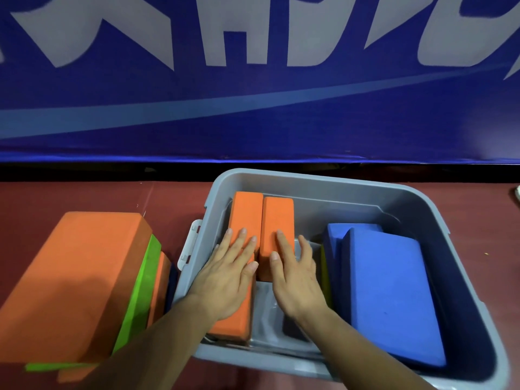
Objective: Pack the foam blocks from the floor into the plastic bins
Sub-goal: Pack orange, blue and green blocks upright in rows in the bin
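We're mid-pack: two orange foam blocks stand on edge side by side at the left of the grey plastic bin (351, 190). Left hand (228, 280) lies flat, fingers spread, on the longer orange block (246, 212). Right hand (295, 274) lies flat on the shorter orange block (277, 220), thumb over its right side. Neither hand is clamped; they sit apart, one per block. Looks like seating/squaring them vs the bin wall.

Count in bin: 2 orange, 2 blue blocks (394, 291) leaning at right, plus a yellow-green sliver between, can't tell what.

Floor stack (73, 277) just left of bin: big orange on top, green and orange edges under it, count unclear. Next move IMO: lift hands out, grab from that stack, fill the gap mid-bin.
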Tool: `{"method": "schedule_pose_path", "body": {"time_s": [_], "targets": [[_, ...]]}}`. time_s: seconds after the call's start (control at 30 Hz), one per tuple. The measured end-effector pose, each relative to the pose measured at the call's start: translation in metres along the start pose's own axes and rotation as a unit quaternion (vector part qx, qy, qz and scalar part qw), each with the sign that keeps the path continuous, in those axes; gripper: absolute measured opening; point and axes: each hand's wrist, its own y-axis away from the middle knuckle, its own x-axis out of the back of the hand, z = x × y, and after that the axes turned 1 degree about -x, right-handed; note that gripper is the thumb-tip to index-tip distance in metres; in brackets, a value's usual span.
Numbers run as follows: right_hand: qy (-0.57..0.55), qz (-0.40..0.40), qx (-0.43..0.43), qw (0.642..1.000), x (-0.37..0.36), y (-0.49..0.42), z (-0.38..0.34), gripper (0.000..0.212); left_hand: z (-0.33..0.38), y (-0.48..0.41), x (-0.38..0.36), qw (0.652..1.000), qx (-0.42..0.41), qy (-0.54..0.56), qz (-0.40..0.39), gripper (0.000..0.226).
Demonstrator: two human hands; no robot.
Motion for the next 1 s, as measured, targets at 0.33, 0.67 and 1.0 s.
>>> {"method": "schedule_pose_path", "body": {"time_s": [0.33, 0.67, 1.0], "targets": [[0.007, -0.034, -0.024, 0.999, -0.007, -0.023, -0.001, 0.054, 0.006, -0.001, 0.005, 0.999, 0.02, -0.029, -0.019, 0.082], [0.027, -0.011, -0.035, 0.999, 0.032, -0.002, 0.004, 0.056, 0.06, -0.027, 0.026, 0.999, 0.006, 0.032, 0.038, 0.097], [0.027, 0.142, -0.233, 0.962, 0.133, 0.015, 0.088, 0.061, 0.159, -0.078, -0.022, 0.99, 0.006, 0.128, -0.052, 0.063]]}}
